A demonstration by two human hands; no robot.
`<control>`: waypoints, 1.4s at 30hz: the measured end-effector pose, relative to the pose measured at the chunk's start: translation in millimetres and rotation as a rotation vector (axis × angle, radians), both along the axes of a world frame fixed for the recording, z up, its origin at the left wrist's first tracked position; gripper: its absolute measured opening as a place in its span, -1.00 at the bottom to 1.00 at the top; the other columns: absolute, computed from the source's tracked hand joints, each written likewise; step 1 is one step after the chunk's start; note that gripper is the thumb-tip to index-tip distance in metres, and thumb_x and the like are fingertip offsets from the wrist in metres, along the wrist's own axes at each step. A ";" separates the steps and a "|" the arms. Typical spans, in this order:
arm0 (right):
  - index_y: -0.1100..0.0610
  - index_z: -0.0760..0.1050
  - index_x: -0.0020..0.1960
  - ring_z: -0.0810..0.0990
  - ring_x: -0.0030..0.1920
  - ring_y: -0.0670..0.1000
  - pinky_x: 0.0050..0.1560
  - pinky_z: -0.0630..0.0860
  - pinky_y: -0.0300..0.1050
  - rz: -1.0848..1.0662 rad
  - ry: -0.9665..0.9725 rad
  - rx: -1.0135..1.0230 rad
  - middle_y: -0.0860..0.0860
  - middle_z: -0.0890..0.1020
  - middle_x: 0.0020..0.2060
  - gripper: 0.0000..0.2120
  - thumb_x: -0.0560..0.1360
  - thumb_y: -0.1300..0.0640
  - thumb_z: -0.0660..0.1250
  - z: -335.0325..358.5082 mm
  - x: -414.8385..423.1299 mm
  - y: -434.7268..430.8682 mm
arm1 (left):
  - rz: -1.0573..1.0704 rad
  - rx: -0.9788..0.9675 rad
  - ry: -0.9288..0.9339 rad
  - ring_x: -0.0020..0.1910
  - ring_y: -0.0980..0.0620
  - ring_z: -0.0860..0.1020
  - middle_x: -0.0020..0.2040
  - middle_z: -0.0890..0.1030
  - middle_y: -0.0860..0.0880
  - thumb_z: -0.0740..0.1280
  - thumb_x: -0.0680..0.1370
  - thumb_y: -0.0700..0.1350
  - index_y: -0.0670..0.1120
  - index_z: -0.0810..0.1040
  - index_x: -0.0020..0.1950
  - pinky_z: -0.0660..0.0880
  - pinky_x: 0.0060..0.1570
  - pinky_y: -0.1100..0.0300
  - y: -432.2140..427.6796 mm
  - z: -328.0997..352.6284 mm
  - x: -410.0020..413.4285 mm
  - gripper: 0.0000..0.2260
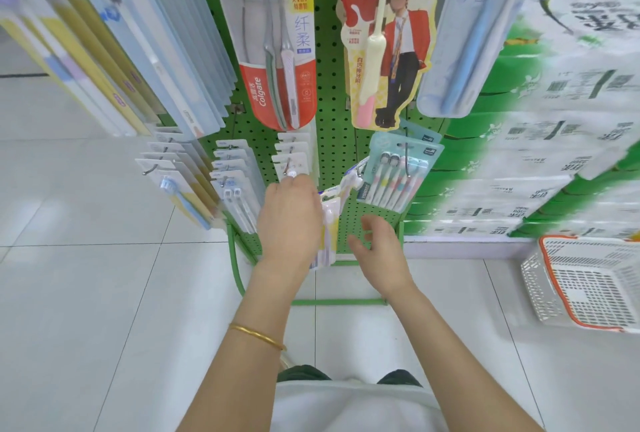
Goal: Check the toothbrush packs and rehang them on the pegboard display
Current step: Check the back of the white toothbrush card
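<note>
While the left hand [291,220] reaches out to a lower peg [287,165] on the green pegboard [332,102], back toward camera, its fingers curl round a toothbrush pack [329,222]. Right hand [379,251] hovers below the pastel multi-pack [394,177], fingers slack, holding nothing.

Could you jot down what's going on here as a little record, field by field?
Place: green pegboard hung with toothbrush packs
Left hand: grips a toothbrush pack close to a peg
Right hand: open, holds nothing, below a teal multi-brush pack
Floor, right side: white basket with an orange rim
Left wrist: gold bangle
</note>
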State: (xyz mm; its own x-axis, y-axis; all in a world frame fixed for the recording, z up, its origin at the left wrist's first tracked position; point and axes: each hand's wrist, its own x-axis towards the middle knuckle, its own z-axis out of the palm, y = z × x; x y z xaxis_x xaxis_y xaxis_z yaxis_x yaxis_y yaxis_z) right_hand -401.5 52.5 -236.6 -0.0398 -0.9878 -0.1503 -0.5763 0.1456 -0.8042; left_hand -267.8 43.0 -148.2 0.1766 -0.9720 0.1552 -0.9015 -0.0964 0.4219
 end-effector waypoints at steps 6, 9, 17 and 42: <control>0.06 0.53 0.08 0.54 -0.01 -0.10 0.04 0.42 -0.26 0.083 -0.408 -0.011 -0.08 0.60 -0.07 -0.87 0.57 0.18 0.26 23.1 -13.9 10.8 | -0.083 0.029 0.473 -0.30 0.08 0.40 -0.32 0.44 0.08 0.20 0.60 -0.19 -0.05 0.44 -0.12 0.34 -0.28 0.17 2.1 5.6 -2.1 -0.89; 0.14 0.55 -0.09 0.49 -0.17 -0.06 -0.11 0.41 -0.19 0.031 -0.472 -0.049 0.02 0.56 -0.22 -0.88 0.56 0.24 0.26 29.5 -25.0 14.5 | -0.072 -0.032 0.656 -0.32 0.14 0.38 -0.29 0.44 0.07 0.20 0.60 -0.20 -0.06 0.46 -0.10 0.30 -0.30 0.24 -2.0 4.5 -13.8 -0.89; 0.11 0.54 -0.16 0.48 -0.19 -0.04 -0.11 0.43 -0.17 -0.218 -0.754 -0.138 0.02 0.56 -0.26 -0.83 0.57 0.27 0.25 52.9 -31.2 22.8 | -0.176 -0.112 0.659 0.25 0.16 0.35 0.41 0.32 0.08 0.07 0.66 -0.06 -0.03 -0.02 0.57 0.22 0.03 0.38 13.2 -3.4 -68.7 -0.51; 0.13 0.40 -0.14 0.50 -0.34 0.02 -0.22 0.44 -0.08 -0.637 -1.345 -0.089 0.04 0.48 -0.35 -0.83 0.59 0.08 0.23 71.6 -68.4 0.4 | -0.669 0.387 0.395 -0.09 0.17 0.47 0.16 0.39 0.09 0.29 0.47 -0.17 0.08 0.08 0.46 0.35 -0.17 0.39 44.5 -22.0 -75.5 -0.37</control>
